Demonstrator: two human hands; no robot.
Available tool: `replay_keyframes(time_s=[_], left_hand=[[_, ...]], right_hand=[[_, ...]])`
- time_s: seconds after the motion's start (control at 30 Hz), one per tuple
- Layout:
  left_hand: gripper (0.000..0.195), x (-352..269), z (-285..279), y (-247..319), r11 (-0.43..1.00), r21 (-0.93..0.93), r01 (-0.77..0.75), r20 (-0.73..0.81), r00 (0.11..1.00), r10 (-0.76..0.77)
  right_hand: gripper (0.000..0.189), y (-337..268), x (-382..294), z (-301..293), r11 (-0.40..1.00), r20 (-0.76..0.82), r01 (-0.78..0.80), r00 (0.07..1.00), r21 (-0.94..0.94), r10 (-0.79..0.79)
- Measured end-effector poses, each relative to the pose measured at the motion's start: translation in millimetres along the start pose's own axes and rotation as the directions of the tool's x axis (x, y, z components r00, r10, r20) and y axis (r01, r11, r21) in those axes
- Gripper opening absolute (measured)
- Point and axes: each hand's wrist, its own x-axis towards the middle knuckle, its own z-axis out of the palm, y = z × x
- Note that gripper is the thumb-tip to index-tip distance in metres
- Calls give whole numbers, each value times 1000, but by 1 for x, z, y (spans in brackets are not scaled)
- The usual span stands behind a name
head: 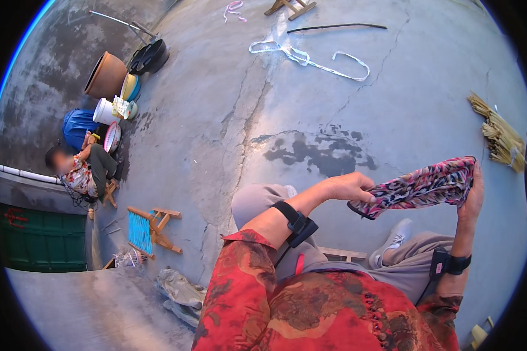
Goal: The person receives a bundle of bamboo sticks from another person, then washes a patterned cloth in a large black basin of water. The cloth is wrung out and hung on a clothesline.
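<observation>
Stretched between my two hands is a patterned cloth (421, 186) in pink, black and cream, with a dark edge at its left end. My left hand (353, 186) pinches the cloth near that dark edge between thumb and fingers. At the opposite end, my right hand (473, 193) grips the gathered cloth, its fingers partly hidden behind the fabric. The cloth is held raised in front of my knees, over the concrete floor. Both forearms wear black straps with small boxes.
A folding stool with blue cords (139, 230) stands left. A straw bundle (500, 131) lies right. Ahead are a white strap (307, 59) and a stick (338, 27). Far left, a seated person (81, 175) is beside a basin (112, 137), a white bucket (104, 111) and a brown pot (107, 75).
</observation>
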Motion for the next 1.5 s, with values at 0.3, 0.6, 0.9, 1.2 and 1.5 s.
replay_keyframes(time_s=[0.3,0.6,0.9,1.2,1.5], left_hand=[[29,-1,-10,4,714,-556,-426,-510,853,112],[12,3,-21,6,547,-707,-448,-591,800,-109],[12,-3,-27,13,519,-755,-401,-545,824,-154],[13,2,-36,-6,887,-319,-333,-725,689,-2],[13,26,-41,-36,549,-570,-612,-782,609,-133]], right_hand=[[24,0,-15,17,989,150,-147,978,18,143],[26,9,-8,17,963,55,-123,989,-241,140],[26,7,-8,16,972,18,-157,987,-174,162],[26,-14,-16,23,833,132,15,989,-552,69],[22,21,-59,71,876,877,249,369,-412,307]])
